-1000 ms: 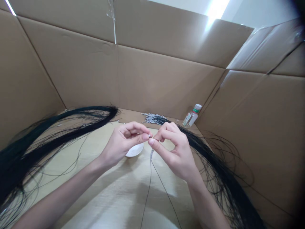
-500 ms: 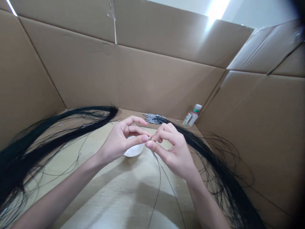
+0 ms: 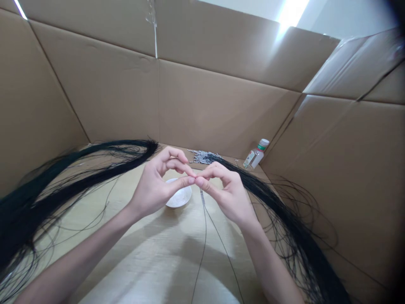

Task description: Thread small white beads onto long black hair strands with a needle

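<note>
Near the middle of the view, my left hand and my right hand meet at their thumb and index fingertips, each in a pinch. What lies between the fingertips is too small and covered to make out. Just below them hangs a small silvery beaded piece, from which two thin dark cords run down toward the near edge; its upper end disappears behind my right fingers. Partly behind my left thumb, a small white bowl sits on the pale table surface.
Long dark strands spread along the left. Another dark bundle curves down the right, with silvery beaded ends at the back. A clear bottle with a white cap leans near the back right corner. Cardboard walls surround the table.
Both hands have risen slightly and the fingertips are pressed closer together. The beaded piece and its cords have shifted left, and more of the piece shows below the fingers.
</note>
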The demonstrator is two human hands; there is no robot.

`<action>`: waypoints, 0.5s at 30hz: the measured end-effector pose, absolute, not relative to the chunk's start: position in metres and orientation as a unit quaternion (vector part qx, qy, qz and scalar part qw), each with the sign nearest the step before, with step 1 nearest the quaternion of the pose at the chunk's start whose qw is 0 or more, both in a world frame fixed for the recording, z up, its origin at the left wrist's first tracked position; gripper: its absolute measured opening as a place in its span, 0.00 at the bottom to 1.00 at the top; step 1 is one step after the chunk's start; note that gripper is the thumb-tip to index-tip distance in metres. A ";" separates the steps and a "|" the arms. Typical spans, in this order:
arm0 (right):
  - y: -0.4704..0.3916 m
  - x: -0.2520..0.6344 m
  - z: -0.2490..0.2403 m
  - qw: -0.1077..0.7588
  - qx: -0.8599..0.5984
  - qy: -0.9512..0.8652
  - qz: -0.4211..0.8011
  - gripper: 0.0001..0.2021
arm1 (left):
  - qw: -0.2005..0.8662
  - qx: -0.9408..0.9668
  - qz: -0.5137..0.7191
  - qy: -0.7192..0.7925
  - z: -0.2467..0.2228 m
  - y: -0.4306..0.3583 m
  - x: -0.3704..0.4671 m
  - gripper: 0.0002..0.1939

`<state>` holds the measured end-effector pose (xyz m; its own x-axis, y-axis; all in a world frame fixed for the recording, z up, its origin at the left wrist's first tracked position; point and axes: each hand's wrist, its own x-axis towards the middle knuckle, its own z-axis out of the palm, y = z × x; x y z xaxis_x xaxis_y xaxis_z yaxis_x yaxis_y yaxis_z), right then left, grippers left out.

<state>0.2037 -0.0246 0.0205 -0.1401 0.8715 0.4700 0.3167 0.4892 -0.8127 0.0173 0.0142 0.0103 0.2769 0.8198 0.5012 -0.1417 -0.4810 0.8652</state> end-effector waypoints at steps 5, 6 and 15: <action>-0.017 0.208 0.016 0.496 -0.387 -0.682 0.373 0.06 | 0.437 0.667 0.557 0.233 0.009 0.015 0.020 0.17; -0.016 0.209 0.016 0.496 -0.386 -0.685 0.369 0.06 | 0.456 0.657 0.557 0.225 0.009 0.016 0.020 0.18; -0.013 0.194 0.003 0.535 -0.382 -0.635 0.406 0.11 | 0.487 0.558 0.634 0.220 0.018 0.015 0.014 0.20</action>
